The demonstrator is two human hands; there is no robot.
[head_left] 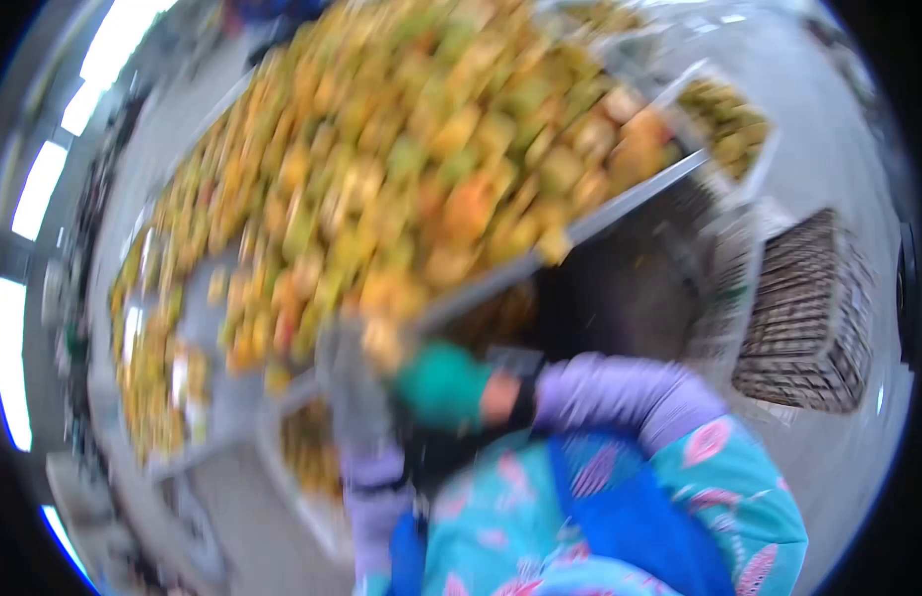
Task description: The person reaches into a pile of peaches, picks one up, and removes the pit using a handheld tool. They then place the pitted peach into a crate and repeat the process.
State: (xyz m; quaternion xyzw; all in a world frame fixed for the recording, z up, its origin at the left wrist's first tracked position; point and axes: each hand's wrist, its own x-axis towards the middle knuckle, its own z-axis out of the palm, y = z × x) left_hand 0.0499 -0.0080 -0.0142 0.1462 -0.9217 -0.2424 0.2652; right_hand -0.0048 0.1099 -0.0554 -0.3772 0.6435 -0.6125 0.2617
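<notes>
My right hand [441, 387] wears a green glove and is closed, its fingers curled up against a yellow-orange fruit [384, 345]. Close on the other side of that fruit is my left hand [352, 372] in a grey glove, its fingers smeared by motion, so I cannot tell how they are set. Both hands are at the near edge of a metal-rimmed table [620, 206]. A big heap of round yellow, green and orange fruit [381, 179] covers it.
Below the rim lies a dark recess [620, 288]. To the right stands a brown slatted crate [808, 313], and beyond it a white crate of greenish-yellow fruit [724, 124]. Another fruit-filled crate [310, 452] sits low beside my left arm. Bright windows [39, 189] line the far left.
</notes>
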